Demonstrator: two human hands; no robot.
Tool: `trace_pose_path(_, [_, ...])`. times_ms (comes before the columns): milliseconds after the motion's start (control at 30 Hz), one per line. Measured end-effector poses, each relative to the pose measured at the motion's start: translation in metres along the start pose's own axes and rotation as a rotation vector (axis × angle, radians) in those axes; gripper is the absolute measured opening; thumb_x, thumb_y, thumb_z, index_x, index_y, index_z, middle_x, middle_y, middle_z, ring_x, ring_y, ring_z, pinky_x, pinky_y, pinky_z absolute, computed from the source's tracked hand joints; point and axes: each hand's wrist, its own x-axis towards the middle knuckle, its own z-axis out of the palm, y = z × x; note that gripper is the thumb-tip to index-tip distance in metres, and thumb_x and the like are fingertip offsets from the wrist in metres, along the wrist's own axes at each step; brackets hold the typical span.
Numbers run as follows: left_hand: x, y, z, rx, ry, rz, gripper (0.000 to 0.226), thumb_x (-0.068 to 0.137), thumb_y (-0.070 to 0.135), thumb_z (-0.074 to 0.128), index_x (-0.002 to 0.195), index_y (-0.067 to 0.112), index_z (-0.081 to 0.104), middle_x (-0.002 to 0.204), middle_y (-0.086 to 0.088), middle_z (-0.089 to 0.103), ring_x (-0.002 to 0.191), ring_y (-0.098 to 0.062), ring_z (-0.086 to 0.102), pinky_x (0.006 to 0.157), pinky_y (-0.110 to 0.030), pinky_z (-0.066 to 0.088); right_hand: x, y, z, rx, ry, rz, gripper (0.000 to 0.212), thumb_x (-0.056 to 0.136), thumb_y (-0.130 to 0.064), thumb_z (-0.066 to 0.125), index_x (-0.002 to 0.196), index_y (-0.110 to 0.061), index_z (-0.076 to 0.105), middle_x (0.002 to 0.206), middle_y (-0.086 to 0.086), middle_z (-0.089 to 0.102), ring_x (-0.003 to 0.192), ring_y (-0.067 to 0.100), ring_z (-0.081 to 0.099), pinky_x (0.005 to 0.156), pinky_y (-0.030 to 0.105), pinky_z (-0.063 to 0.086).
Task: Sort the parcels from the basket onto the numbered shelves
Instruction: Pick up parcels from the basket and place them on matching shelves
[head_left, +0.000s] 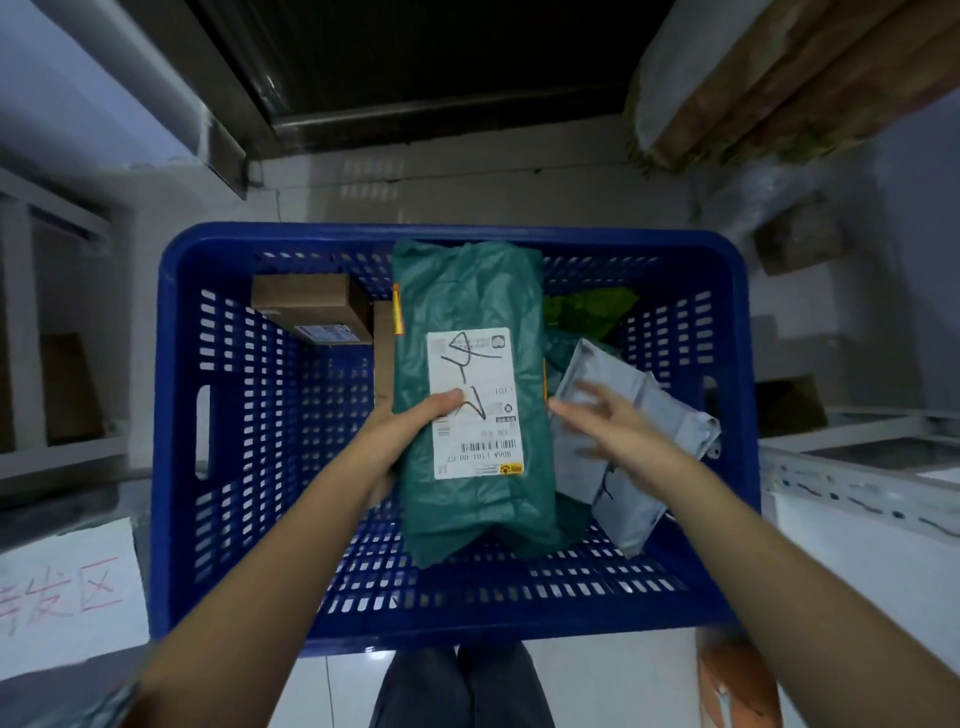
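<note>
green plastic parcel (467, 395) stands mid-basket (182, 519), long axis running away from the person; left hand (410, 431) grips its left edge, right hand (613, 421) spread loose just beside its right edge.

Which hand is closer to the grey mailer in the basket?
Right. The right hand hovers open right over the grey mailer; the left hand has its grip on the green parcel, further off.
</note>
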Motion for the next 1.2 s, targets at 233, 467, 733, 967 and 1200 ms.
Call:
trace_pose_path(233, [-0.028,0.004,0.012,0.217,-0.108,-0.100,0.028,0.075,0.026,0.075,0.101,0.024,0.064,0.089,0.002,0.076,0.083,-0.014,0.072,0.068,-0.027,0.055,-0.041,0.030,0.023,0.431,-0.234,-0.010,0.047,0.079,-0.028,0.067,0.124,-0.022,0.055,0.118,0.000,0.068,0.108,0.020,0.064,0.079,0.034,0.054])
trace_pose_path(467, [-0.099,0.041,0.034,0.333,-0.098,-0.078,0.076,0.051,0.049,0.085,0.117,0.021,0.057,0.113,-0.005,0.067,0.101,-0.023,0.066,0.090,-0.040,0.053,-0.109,0.008,0.012,0.812,-0.060,-0.061,0.067,0.069,-0.013,0.073,0.132,-0.019,0.050,0.127,0.008,0.062,0.115,0.028,0.059,0.096,0.049,0.047])
trace_pose_path(733, [-0.223,0.051,0.090,0.004,0.068,0.109,0.049,0.076,0.025,0.074,0.121,0.019,0.057,0.119,-0.004,0.066,0.103,-0.022,0.064,0.073,-0.034,0.055,-0.230,-0.037,0.014,1.230,0.037,-0.210,0.040,0.089,-0.006,0.058,0.127,-0.018,0.054,0.127,0.009,0.061,0.112,0.026,0.059,0.091,0.044,0.050])
trace_pose_path(967, [-0.326,0.053,0.130,0.091,0.133,0.348,0.067,0.072,0.020,0.080,0.131,0.014,0.048,0.120,0.000,0.064,0.103,-0.016,0.065,0.082,-0.033,0.056,-0.334,-0.049,0.019,1.317,0.157,-0.239,0.045,0.088,-0.020,0.063,0.130,-0.010,0.052,0.127,0.013,0.061,0.112,0.029,0.060,0.094,0.045,0.050])
trace_pose_path(1200, [-0.381,0.076,0.110,0.312,-0.055,0.391,0.045,0.075,0.024,0.077,0.115,0.017,0.058,0.114,-0.005,0.068,0.097,-0.019,0.067,0.084,-0.036,0.054,-0.437,-0.016,-0.044,0.606,1.000,-0.396,0.059,0.091,-0.027,0.060,0.143,-0.014,0.034,0.146,0.005,0.037,0.133,0.017,0.037,0.110,0.032,0.033])
